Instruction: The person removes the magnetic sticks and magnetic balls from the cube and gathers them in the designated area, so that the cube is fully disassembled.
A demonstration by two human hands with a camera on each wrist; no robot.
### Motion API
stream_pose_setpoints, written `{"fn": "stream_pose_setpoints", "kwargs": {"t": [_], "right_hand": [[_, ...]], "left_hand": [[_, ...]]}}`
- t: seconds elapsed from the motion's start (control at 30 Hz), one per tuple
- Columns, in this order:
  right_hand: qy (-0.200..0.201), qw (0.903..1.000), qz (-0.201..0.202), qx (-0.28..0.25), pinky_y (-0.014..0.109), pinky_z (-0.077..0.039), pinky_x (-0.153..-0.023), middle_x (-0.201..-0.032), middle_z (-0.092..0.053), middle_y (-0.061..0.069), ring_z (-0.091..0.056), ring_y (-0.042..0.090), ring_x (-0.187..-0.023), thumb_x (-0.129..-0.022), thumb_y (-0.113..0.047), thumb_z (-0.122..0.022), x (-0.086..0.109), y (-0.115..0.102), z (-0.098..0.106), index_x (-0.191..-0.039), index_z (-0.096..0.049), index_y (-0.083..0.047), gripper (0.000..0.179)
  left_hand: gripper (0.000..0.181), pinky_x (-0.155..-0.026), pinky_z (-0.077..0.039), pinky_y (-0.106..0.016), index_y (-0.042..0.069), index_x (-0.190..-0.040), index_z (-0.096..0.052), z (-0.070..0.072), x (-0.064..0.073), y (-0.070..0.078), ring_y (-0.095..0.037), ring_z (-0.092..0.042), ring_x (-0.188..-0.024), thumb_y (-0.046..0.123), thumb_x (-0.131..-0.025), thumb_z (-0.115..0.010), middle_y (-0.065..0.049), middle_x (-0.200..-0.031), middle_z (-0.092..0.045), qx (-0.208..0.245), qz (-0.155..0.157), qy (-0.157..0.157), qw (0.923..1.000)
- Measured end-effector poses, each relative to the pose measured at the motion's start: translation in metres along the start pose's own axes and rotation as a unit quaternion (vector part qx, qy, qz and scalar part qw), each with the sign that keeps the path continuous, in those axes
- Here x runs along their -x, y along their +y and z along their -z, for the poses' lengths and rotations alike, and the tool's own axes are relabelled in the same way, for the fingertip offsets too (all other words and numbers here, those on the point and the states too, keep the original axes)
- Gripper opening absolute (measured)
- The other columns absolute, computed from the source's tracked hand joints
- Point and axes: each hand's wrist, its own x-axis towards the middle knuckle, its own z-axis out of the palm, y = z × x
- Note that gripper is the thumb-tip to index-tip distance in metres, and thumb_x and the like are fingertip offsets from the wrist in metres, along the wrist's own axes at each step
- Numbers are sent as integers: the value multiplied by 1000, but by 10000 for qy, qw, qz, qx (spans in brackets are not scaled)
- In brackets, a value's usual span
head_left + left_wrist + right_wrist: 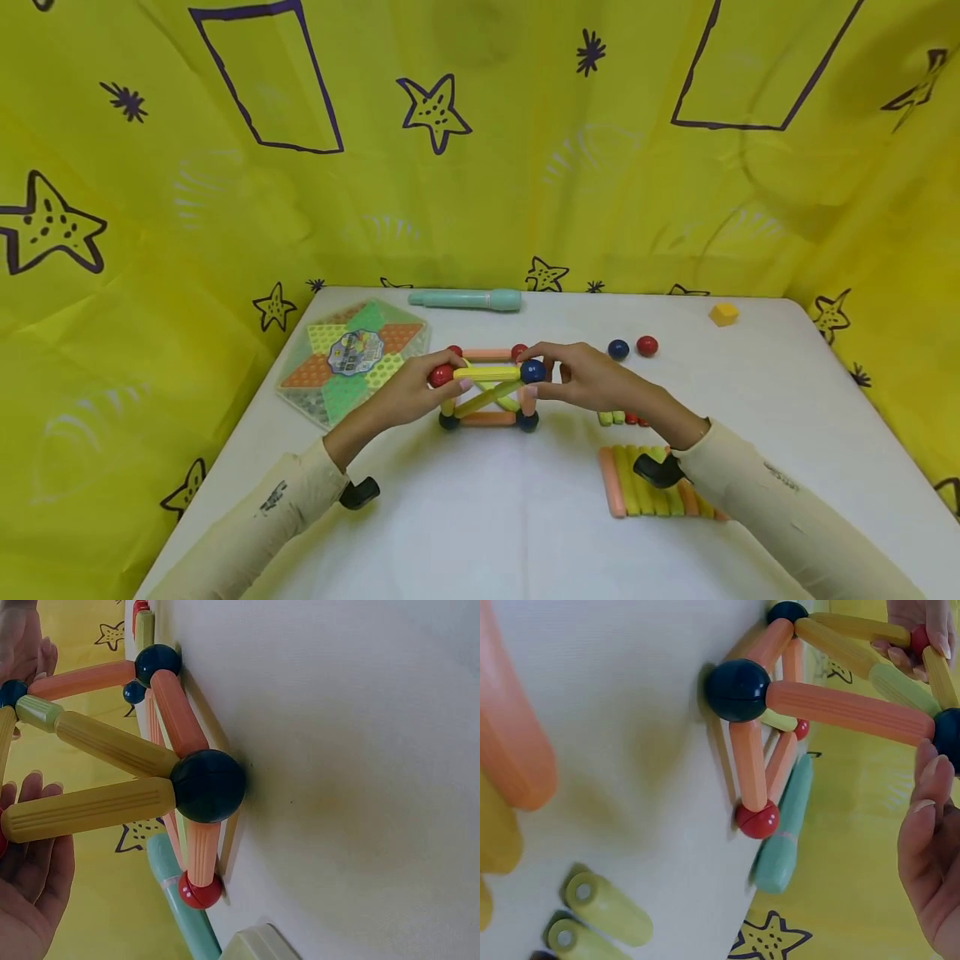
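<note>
A box-like frame of magnetic rods and balls stands on the table in front of me. Along its upper near edge runs a yellow rod (pixel 487 374) between a red ball (pixel 441 376) and a dark blue ball (pixel 533 371). My left hand (pixel 411 390) pinches the red ball, its thumb near the rod's end. On the other side my right hand (pixel 588 372) holds the blue ball between thumb and fingers. A two-part diagonal rod (pixel 112 744) crosses the near face. Dark blue balls form the lower near corners, one showing large in the left wrist view (pixel 208 786).
Left of the frame lies a star-patterned game board (pixel 356 354); behind is a mint-green tube-shaped object (pixel 465 300). Loose blue (pixel 618 350) and red (pixel 647 347) balls and a yellow block (pixel 723 314) are at right. Rods (pixel 633 483) lie in a row under my right forearm.
</note>
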Motion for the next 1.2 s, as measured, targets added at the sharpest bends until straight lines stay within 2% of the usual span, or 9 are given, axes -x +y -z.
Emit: {"fn": "stream_pose_setpoints", "kwargs": {"t": [0.1, 0.23, 0.5, 1.2], "right_hand": [[-195, 9998, -99, 4, 24, -41, -56, -95, -64, -3, -50, 16, -64, -94, -31, -72, -5, -1, -1, -128, -62, -19, 37], [-257, 9994, -178, -134, 24, -42, -58, -97, -65, -2, -52, 21, -67, -95, -25, -71, -7, -2, -2, -125, -63, -17, 32], [-338, 9994, -51, -33, 24, -42, -57, -97, -67, -3, -53, 20, -65, -97, -24, -68, -8, -4, -2, -124, -63, -18, 29], [-342, 9994, -10, -5, 25, -43, -58, -98, -66, -2, -53, 18, -66, -96, -32, -69, -9, -5, -2, -125, -62, -16, 33]], "left_hand": [[21, -56, -44, -24, 12, -109, -65, -2, -1, 1, -12, -52, -67, 28, -97, -68, -7, -86, -60, 14, -44, -19, 10000], [18, -56, -43, -24, 13, -109, -65, -4, -1, 2, -12, -52, -66, 27, -98, -67, -6, -84, -59, -66, -136, -6, 9999], [16, -53, -42, -22, 13, -106, -66, -4, 1, -1, -8, -49, -60, 26, -98, -67, -2, -76, -59, -117, -327, 97, 9993], [17, -54, -45, -24, 13, -108, -65, -2, 3, -1, -10, -53, -65, 27, -98, -67, -6, -83, -62, -25, -198, 113, 9997]]}}
